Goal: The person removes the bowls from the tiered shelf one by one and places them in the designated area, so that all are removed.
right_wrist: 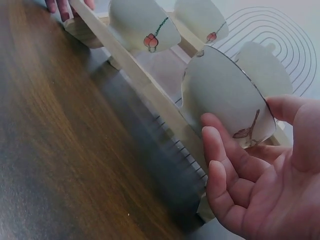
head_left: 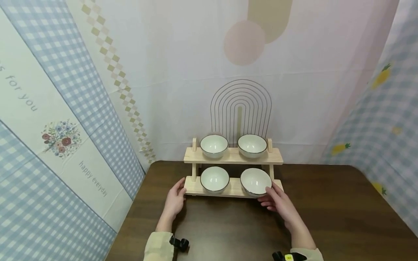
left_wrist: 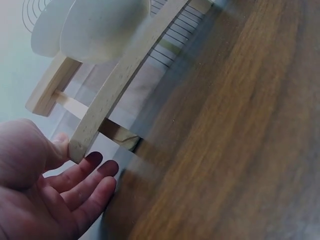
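A two-tier wooden rack [head_left: 233,156] stands at the back of the table with white, dark-rimmed bowls on both shelves. My left hand [head_left: 174,199] holds the left end of the lower board, the thumb at its end and the other fingers beneath, as the left wrist view shows. My right hand [head_left: 277,203] grips the front right bowl [head_left: 256,181], thumb on the rim and fingers below its side. In the right wrist view this bowl [right_wrist: 220,95] is tilted and carries a painted brown flower. Beside it on the lower shelf sits the front left bowl [head_left: 214,179].
Two more bowls, a left one [head_left: 213,146] and a right one [head_left: 252,145], sit on the upper shelf. A patterned cloth [head_left: 183,90] hangs close behind the rack. The brown wooden table [head_left: 225,228] extends in front and to both sides.
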`<action>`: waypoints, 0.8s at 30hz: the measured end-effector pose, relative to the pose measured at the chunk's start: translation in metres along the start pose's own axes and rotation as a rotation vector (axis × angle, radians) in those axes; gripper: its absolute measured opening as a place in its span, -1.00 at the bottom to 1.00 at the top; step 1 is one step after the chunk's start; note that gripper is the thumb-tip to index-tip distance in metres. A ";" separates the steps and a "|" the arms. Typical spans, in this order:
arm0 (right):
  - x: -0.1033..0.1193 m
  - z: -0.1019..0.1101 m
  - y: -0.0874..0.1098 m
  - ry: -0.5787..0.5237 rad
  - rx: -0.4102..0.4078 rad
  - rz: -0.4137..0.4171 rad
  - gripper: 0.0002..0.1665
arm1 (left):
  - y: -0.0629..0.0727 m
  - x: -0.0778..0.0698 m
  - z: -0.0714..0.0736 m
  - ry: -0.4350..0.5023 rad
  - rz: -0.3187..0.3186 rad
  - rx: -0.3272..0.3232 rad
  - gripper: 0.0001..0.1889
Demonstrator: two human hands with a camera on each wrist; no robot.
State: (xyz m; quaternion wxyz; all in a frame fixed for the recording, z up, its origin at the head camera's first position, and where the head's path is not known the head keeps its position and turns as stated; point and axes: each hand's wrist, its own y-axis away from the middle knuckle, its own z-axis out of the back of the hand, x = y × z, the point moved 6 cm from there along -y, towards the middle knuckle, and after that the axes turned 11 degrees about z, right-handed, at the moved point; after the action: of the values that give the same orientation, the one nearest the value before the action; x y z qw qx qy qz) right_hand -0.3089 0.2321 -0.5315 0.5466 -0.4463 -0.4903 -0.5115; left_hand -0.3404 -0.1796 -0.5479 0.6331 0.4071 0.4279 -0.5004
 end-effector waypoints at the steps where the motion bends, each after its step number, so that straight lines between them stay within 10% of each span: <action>1: -0.001 -0.001 0.001 0.001 0.000 -0.003 -0.10 | 0.001 0.001 0.000 -0.005 0.006 -0.001 -0.51; 24: 0.008 -0.004 0.004 0.045 -0.055 0.020 -0.25 | 0.002 0.000 0.003 -0.005 0.008 0.025 -0.52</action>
State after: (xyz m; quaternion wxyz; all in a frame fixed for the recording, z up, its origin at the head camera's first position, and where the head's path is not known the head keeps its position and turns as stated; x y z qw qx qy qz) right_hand -0.3046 0.2279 -0.5243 0.5500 -0.4544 -0.4594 -0.5291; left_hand -0.3385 -0.1817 -0.5469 0.6309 0.4154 0.4184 -0.5044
